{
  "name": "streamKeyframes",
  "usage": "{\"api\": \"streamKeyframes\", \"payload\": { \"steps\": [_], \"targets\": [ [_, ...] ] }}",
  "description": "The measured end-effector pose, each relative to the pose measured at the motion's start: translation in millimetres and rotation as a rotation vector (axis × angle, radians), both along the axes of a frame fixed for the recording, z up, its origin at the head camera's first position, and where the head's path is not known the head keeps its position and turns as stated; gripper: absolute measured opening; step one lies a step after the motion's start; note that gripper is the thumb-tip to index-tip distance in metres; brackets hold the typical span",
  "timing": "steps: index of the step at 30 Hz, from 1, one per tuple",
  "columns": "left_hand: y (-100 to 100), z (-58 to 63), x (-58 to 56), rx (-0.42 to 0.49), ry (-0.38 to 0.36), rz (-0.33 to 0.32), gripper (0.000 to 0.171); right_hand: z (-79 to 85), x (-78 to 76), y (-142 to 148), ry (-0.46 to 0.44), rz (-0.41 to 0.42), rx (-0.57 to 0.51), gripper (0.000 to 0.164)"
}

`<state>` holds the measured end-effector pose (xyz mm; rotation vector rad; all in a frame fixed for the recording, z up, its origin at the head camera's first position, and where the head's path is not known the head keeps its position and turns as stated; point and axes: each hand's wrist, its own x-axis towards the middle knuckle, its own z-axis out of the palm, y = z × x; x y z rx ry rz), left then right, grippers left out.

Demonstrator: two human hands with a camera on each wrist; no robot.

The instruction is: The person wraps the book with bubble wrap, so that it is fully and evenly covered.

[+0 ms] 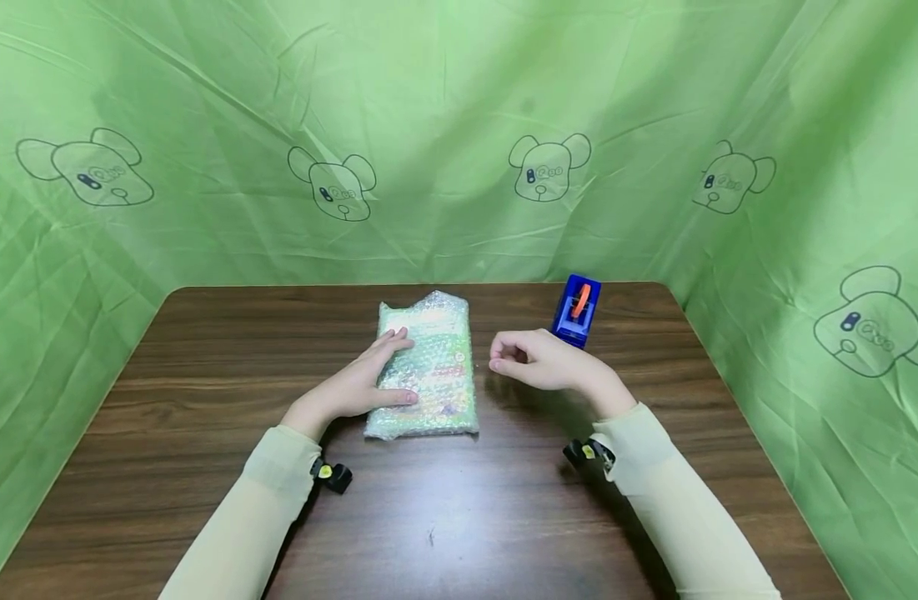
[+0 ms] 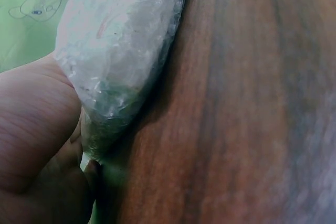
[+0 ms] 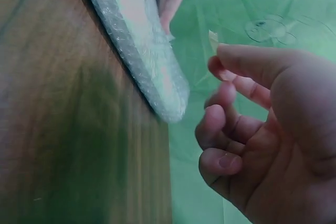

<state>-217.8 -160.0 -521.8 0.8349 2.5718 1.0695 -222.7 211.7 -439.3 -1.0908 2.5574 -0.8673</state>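
Observation:
A flat package (image 1: 436, 358) wrapped in clear bubble wrap lies at the middle of the table, greenish and printed underneath the wrap. My left hand (image 1: 357, 379) rests on its left side, thumb and fingers spread over the top. The left wrist view shows the wrapped edge of the package (image 2: 126, 40) beside that palm. To the right of the package, and apart from it, my right hand (image 1: 544, 358) is held above the table. Between its thumb and index finger it pinches a small piece of tape (image 3: 213, 40), seen only in the right wrist view.
A blue tape dispenser (image 1: 577, 312) with an orange roll core stands at the back right, just behind the right hand. The brown wooden table (image 1: 203, 383) ends at a green curtain (image 1: 443, 100) printed with bear heads, at the back and both sides.

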Motion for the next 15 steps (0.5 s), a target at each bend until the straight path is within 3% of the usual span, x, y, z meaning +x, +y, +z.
{"api": "streamKeyframes", "payload": {
  "steps": [8, 15],
  "targets": [
    [0, 1.1, -2.0, 0.009, -0.001, -0.004, 0.101, 9.3, -28.9, -26, -0.031, 0.070, 0.055, 0.009],
    [0, 2.5, -2.7, 0.010, -0.009, -0.004, 0.100, 13.1, -46.3, -41, -0.086, 0.079, 0.077, 0.010]
  ]
}}
